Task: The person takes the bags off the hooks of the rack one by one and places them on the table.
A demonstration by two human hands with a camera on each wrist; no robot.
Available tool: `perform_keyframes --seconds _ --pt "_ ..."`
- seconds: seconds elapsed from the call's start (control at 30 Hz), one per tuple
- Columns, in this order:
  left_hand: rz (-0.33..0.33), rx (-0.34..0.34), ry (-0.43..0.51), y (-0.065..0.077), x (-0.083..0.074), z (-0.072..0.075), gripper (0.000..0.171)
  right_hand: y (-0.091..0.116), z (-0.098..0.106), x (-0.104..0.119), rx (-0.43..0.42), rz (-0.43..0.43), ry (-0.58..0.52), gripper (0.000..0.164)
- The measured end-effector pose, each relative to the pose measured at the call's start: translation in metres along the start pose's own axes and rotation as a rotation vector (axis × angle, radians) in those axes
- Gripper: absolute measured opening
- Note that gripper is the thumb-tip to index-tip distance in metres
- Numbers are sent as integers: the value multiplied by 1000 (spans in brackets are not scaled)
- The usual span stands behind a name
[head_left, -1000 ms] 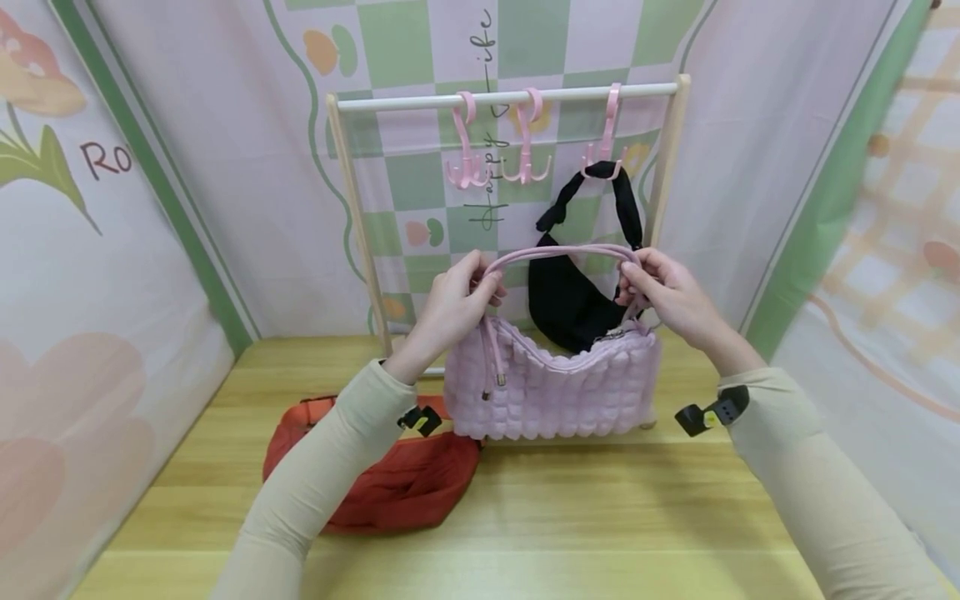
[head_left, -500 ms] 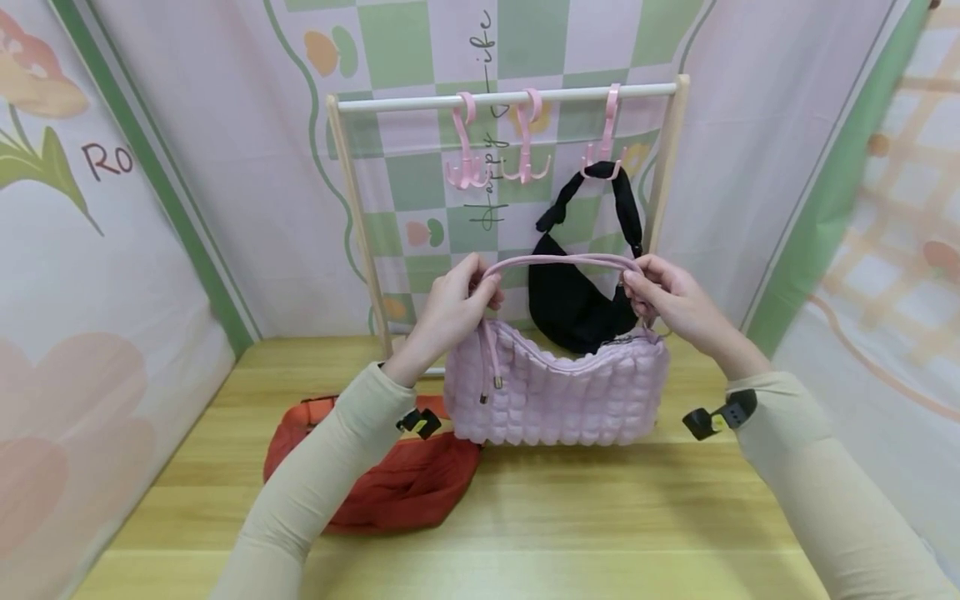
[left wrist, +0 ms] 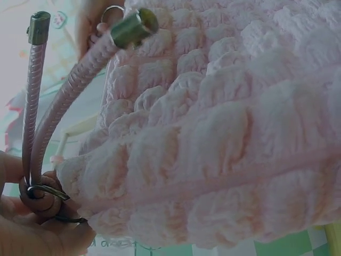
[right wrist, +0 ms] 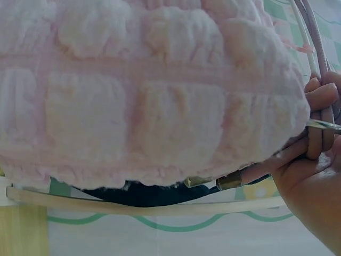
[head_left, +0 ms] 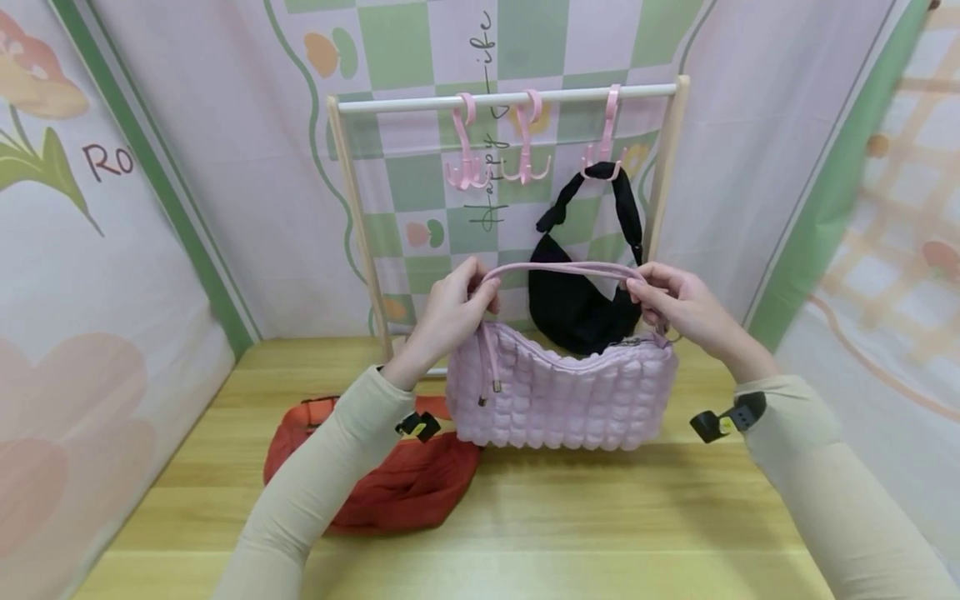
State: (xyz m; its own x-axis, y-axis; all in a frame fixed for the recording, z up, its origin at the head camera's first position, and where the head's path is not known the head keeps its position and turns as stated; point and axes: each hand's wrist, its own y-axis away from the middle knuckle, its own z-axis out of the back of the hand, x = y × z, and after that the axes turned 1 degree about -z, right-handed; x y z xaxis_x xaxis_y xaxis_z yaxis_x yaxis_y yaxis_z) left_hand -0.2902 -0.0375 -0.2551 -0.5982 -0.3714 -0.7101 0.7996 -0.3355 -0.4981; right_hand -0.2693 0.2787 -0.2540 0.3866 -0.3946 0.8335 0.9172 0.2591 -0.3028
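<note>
- Handbag of pale pink, puffed fabric (head_left: 562, 400): hangs from the hands mid-scene, its long side toward the near edge; whether its bottom touches the tabletop, I cannot tell.
- Two thin pink cord handles (head_left: 566, 267): arch over the bag's dipped top from one hand to the other.
- Left hand (head_left: 453, 304): its fingers (left wrist: 10, 169) are curled tight, pinching the handles at the bag's left end, beside a dark metal ring (left wrist: 48, 190).
- Right hand (head_left: 684, 302): its fingers (right wrist: 322, 98) are curled closed about the handles at the bag's right end.
- Cord ends with gold-coloured metal tips (head_left: 497, 386): dangle below the left hand, against the bag's near side.
- Orange-red soft cloth bag (head_left: 408, 492): lies on the pale yellow wood-grain tabletop (head_left: 600, 533), near left, partly covered by the left beige sleeve (head_left: 300, 492).
- Rack with a white rod and light wooden legs (head_left: 405, 104): stands at the far side, carrying three pink plastic hooks (head_left: 467, 162).
- Black crescent-shaped cloth bag (head_left: 570, 312): hangs by its strap from the rightmost hook, behind the pink handbag.
</note>
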Motion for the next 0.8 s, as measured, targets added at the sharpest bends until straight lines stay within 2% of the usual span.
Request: perform_keyframes --seconds 0.2,0.43,0.6,0.8 --pt "6 -10 -6 1 1 0 13 3 2 -2 -3 -12 41 6" --pt "-6 -22 -1 3 1 0 12 7 5 -4 31 28 54 27" --pt "-20 -17 11 4 0 1 13 9 7 -4 42 50 54 29" --pt "-30 -10 21 5 -1 3 12 13 11 -5 97 120 19 31"
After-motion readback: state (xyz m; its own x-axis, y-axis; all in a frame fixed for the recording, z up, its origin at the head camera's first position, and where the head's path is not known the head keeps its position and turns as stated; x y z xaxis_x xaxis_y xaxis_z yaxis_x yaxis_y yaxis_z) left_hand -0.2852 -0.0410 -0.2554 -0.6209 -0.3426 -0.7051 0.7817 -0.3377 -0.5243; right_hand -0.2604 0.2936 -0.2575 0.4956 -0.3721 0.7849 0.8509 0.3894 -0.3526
